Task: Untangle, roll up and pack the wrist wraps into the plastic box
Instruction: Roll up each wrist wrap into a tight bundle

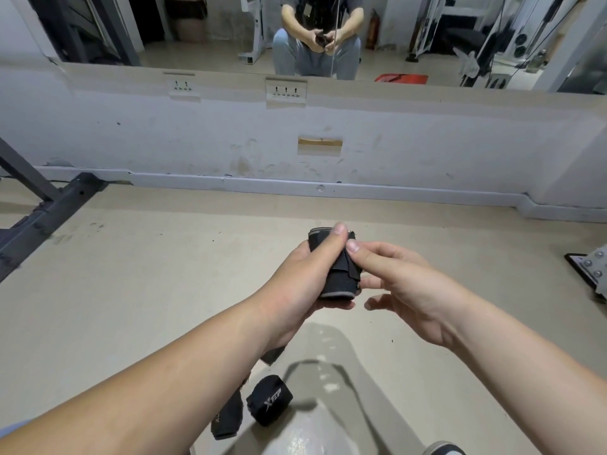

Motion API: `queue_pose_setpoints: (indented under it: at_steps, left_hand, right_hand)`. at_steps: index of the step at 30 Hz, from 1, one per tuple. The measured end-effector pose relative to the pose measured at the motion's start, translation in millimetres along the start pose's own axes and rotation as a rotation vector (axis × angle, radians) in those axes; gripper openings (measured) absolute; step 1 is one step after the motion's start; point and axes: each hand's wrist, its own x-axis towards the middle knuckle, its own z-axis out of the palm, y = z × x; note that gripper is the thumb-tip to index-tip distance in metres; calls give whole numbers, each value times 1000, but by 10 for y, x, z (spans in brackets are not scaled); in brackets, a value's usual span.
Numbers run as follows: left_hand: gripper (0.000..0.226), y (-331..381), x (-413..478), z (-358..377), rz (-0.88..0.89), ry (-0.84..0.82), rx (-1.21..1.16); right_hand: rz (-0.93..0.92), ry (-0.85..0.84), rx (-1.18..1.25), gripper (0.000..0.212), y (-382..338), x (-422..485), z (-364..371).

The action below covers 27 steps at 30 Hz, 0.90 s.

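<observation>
Right now we hold the black wrist wrap (341, 284) up in both hands, above the middle of the concrete floor (147, 274) and clear of it. It is wound into a thick roll with a grey band along its near edge. Our left hand (305, 280) is clamped round the roll from the left, the thumb laid across its top and the fingers curled underneath. Our right hand (410, 290) comes in from the right: one fingertip presses the loose end flap down onto the roll, and the other fingers curl against its right side, so this hand is closed on the wrap too.

Below our forearms, towards the near edge of the floor, stands the clear plastic box (328, 385), see-through with glare on its walls. A finished XTEP roll (269, 403), black with white lettering, sits at the box's left side, touching or overlapping its outline; we cannot tell whether it lies inside the box or just beside it. A loose wrap (226, 418) lies flat just left of that roll, partly hidden by our left forearm.

The toe of a shoe (443, 449) shows at the near right. A dark steel frame (49, 205) rests at the floor's far left corner. Along the far edge runs a scuffed wall (427, 142) with two socket plates (285, 90), and the mirror (213, 27) above it reflects a seated person.
</observation>
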Motion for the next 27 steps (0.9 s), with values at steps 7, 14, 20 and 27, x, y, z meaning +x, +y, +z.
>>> queue_pose_setpoints:
  at_steps: [7,14,20,27]
  left_hand:
    - [26,-229,-35,-167,-9,-133,417]
    - [43,-641,-40,-461,-290,-192,743]
    - [23,-906,36,-805,-300,-147,907]
    - [7,-1658,398,-1128,-373,21,880]
  right_hand:
    - [109,8,-306,14,189,-34,-42]
    - [342,-60,-425,29,578,-56,90]
    - [457,-205,-541,37,891,278,360]
    - [607,-99,-384,21,1467,786,713]
